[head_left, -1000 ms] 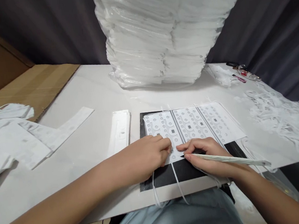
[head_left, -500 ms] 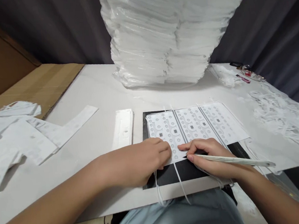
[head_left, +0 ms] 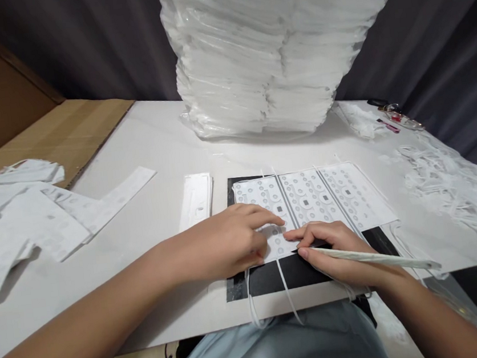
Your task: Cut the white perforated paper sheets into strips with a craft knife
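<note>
Die-cut sheet (head_left: pixel 309 197): flat on the black mat (head_left: pixel 271 276), near table edge.
Left hand (head_left: pixel 228 240): fingers spread, forefinger pressing the sheet's left panel.
Right hand (head_left: pixel 336 248): grip pinching a white stick tool (head_left: pixel 376 255), tip at the sheet's near edge.

1. A single head-worn camera looks forward and down from above the seated person's lap, close over the near edge of the white table (head_left: pixel 153 154).
2. It faces 12 o'clock, toward the wrapped white stack (head_left: pixel 275 48) and a dark curtain (head_left: pixel 441 35).
3. The cardboard (head_left: pixel 56 131) sits at 10 o'clock, the loose white strips (head_left: pixel 455 189) at 2 o'clock.
4. The edges appear stretched, perhaps by a wide lens.
</note>
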A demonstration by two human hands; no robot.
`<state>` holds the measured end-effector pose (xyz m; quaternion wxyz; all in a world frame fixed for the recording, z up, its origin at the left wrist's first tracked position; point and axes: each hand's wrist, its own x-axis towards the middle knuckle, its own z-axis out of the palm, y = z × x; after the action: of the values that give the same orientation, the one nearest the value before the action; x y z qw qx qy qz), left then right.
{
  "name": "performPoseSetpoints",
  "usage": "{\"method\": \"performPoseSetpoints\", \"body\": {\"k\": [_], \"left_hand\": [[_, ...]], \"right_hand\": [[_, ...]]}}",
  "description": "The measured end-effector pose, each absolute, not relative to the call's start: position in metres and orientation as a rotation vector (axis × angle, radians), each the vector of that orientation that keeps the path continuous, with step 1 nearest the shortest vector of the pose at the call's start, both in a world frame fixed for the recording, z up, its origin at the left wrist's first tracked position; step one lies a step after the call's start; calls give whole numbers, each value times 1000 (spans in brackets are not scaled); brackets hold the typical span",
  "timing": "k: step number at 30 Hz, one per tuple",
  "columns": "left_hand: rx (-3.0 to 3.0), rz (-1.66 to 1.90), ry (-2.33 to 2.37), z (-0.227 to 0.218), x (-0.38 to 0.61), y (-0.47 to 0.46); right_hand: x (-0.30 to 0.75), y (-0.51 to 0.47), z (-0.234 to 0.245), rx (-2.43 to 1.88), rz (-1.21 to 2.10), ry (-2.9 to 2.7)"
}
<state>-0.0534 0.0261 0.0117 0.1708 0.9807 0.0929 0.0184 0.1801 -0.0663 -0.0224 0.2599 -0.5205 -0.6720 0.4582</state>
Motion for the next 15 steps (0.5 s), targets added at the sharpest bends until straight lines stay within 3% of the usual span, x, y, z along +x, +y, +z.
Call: {"method": "performPoseSetpoints", "body": {"k": [15], "left_hand": [[2950,-30,278,2,-45,7]], "right_hand": [[179,-66,-23,-1414,1228,-1808]]}}
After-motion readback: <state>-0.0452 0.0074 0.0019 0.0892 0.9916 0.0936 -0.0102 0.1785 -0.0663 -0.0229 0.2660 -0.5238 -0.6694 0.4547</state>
